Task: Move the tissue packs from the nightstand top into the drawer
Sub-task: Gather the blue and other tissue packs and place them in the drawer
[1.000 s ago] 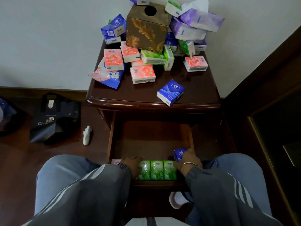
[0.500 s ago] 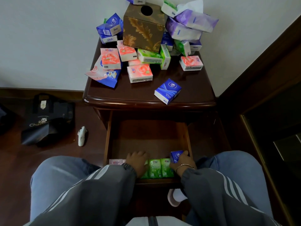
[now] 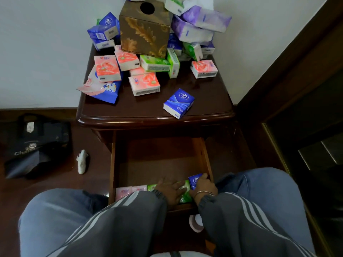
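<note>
Reference is the drawer (image 3: 112,164). At its front left, two pink packs (image 3: 130,191) are now exposed; a second ago only a sliver showed beside the left hand. Next along the front wall the green packs (image 3: 185,196) stand in a row, mostly covered. The left hand (image 3: 170,190) has slid right across them and lies flat on top, fingers (image 3: 179,187) straight and spread, pressing, gripping nothing. In the drawer's front right corner an upright blue pack (image 3: 194,180) touches the greens. The right hand (image 3: 205,186) sits on it, fingers curled round its right side, same spot as before. My read: the row is being squeezed right against the blue pack to close gaps, so this is tidying, not a fresh transfer. Plenty of drawer floor shows behind the row. Above and behind the drawer, the tabletop (image 3: 148,110) carries the bulk of the packs, unchanged, around a patterned tissue box (image 3: 145,32), with a loose blue pack (image 3: 179,103) nearest the drawer. Task looks early. Both hands have to let go and reach back up.
</note>
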### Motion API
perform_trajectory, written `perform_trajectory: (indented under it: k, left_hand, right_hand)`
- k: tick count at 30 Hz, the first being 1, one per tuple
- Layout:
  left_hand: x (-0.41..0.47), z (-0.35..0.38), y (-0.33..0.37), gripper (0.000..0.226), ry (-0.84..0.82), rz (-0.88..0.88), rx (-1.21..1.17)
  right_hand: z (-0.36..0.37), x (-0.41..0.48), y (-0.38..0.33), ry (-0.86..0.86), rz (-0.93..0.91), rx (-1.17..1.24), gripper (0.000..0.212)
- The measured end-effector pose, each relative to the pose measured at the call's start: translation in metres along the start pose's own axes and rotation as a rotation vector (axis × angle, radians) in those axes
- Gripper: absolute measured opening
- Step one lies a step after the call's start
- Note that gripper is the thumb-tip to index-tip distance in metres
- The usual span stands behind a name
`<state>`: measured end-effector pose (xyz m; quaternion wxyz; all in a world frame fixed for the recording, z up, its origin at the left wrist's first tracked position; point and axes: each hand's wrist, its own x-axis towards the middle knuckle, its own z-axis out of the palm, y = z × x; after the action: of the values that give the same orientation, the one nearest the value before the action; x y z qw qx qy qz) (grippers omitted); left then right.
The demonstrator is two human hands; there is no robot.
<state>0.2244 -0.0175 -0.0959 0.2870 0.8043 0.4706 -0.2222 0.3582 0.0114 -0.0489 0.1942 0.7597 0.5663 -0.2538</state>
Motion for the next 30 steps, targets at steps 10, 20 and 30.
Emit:
perform_trajectory:
  k: [10, 20, 30]
  left_hand:
    - [-0.002, 0.001, 0.001, 0.055, 0.007, 0.005, -0.066]
    - [-0.005, 0.003, 0.003, 0.053, 0.039, -0.012, -0.078]
    - [-0.007, 0.005, 0.002, 0.056, 0.11, -0.001, -0.093]
  right_hand:
    - [0.002, 0.002, 0.0, -0.118, -0.063, -0.159, 0.079]
    - [-0.007, 0.016, 0.007, -0.112, -0.184, -0.297, 0.03]
    - [-0.013, 0.032, -0.005, -0.059, -0.533, -0.396, 0.046]
